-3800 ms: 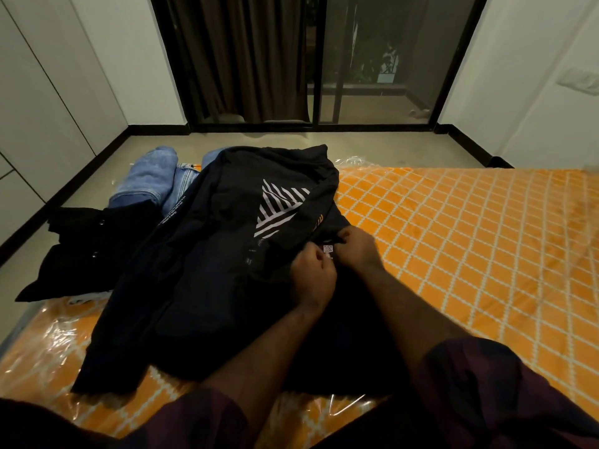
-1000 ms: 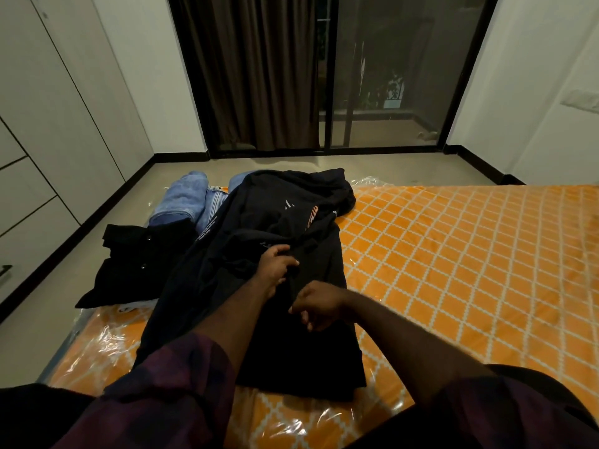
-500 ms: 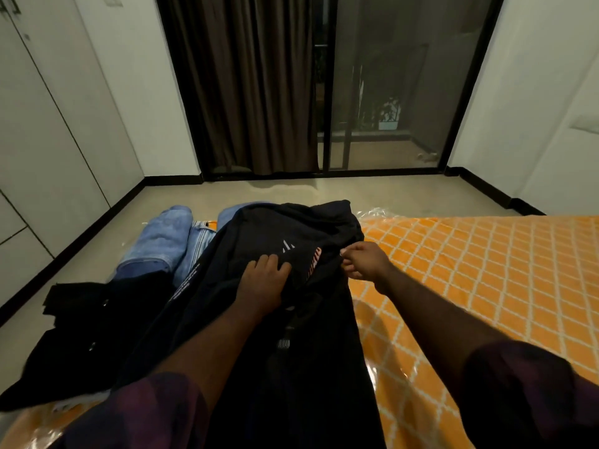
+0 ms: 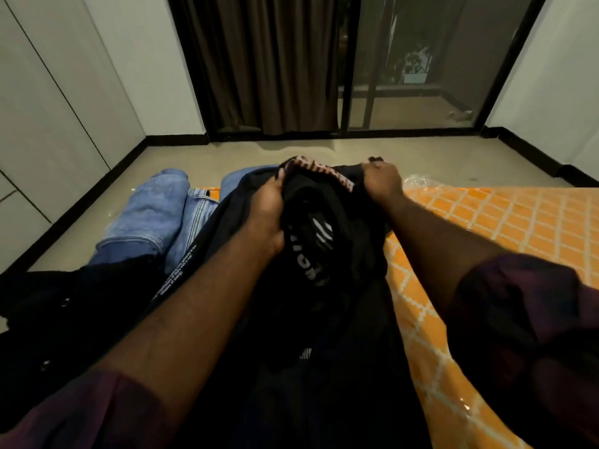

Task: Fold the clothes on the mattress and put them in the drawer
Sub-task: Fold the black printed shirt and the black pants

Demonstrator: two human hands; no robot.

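A black shirt [image 4: 324, 319] lies long across the orange mattress [image 4: 486, 228], and its near end runs off the bottom of the picture. Farther up, the left hand [image 4: 265, 218] and the right hand [image 4: 382, 183] each have a tight grip on its bunched far end, hiding most of the white print. Behind, blue jeans [image 4: 152, 218] are half covered by dark clothes [image 4: 58, 319] too dim to make out.

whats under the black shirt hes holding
Under the black shirt, gripped by the left hand and right hand, lies the orange mattress on its right; blue jeans show at its left. Anything directly beneath is covered.
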